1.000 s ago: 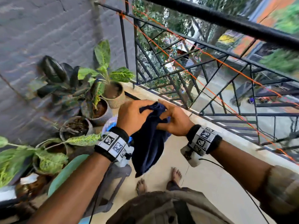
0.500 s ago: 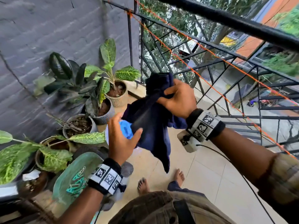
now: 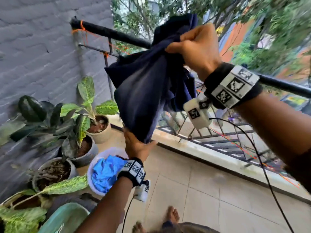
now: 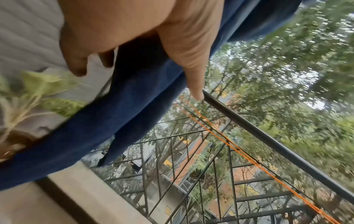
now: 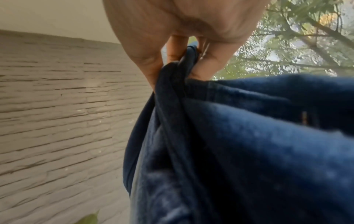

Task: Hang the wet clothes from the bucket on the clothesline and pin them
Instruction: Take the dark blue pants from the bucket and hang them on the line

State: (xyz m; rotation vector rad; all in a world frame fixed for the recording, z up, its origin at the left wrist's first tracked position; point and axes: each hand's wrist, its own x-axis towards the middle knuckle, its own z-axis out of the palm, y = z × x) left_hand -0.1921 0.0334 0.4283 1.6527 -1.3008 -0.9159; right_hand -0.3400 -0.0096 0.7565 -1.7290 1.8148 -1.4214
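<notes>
Overhead, right hand [image 3: 193,49] gripping navy garment [image 3: 143,91]

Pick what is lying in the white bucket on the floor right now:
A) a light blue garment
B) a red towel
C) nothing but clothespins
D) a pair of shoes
A: the head view shows a crumpled light blue garment filling the white bucket, just behind the left hand that holds the bottom of the navy cloth.

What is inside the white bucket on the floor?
A crumpled light blue cloth fills the white bucket. The left hand and its wristband cover the right rim; anything under the cloth is hidden.
</notes>
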